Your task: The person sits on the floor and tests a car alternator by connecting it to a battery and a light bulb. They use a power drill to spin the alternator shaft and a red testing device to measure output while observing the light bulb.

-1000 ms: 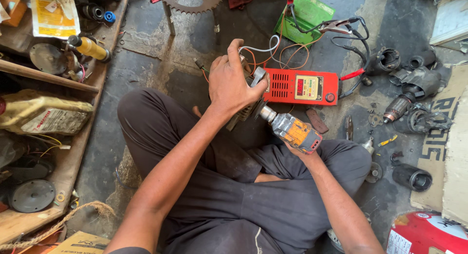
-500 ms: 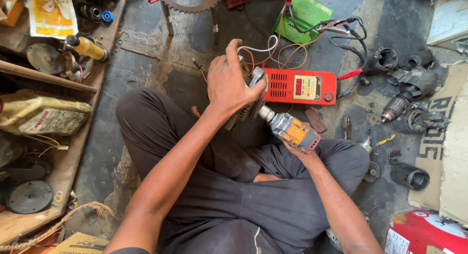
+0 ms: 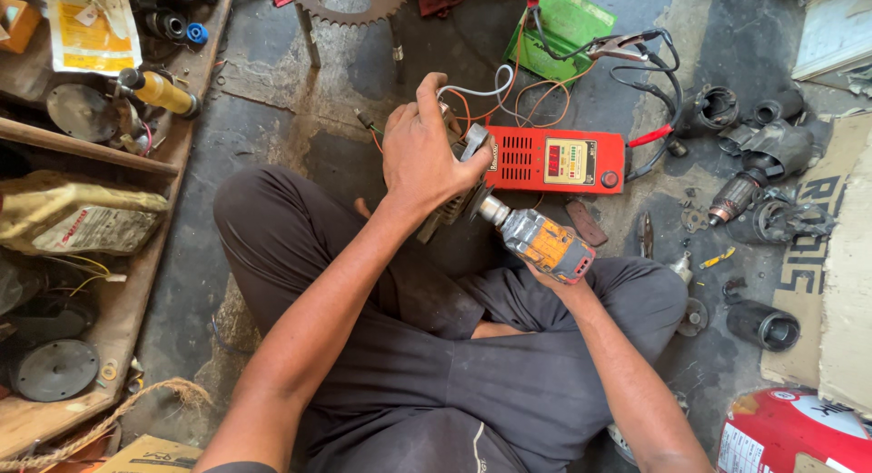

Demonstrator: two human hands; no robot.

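- Mostly cramped: person sits cross-legged at frame centre on a stained concrete floor, parts crowding it on both sides.
- Open room only in the bare strip upper left of centre, between the wooden shelf along the left edge and the raised knee.
- Left hand, centre top, fingers curled shut over a grey metal part; most of that part is hidden under the palm.
- Right hand, just right of centre, mostly covered, wrapped around an orange-and-grey power driver; its tip meets the metal part.
- Red tester box with wires lies just behind the hands, touching neither as far as visible.
- Shelf holds a dirty plastic jug, round metal discs, and a yellow-tipped bottle.
- Loose motor housings scattered at right; red canister lower right corner.
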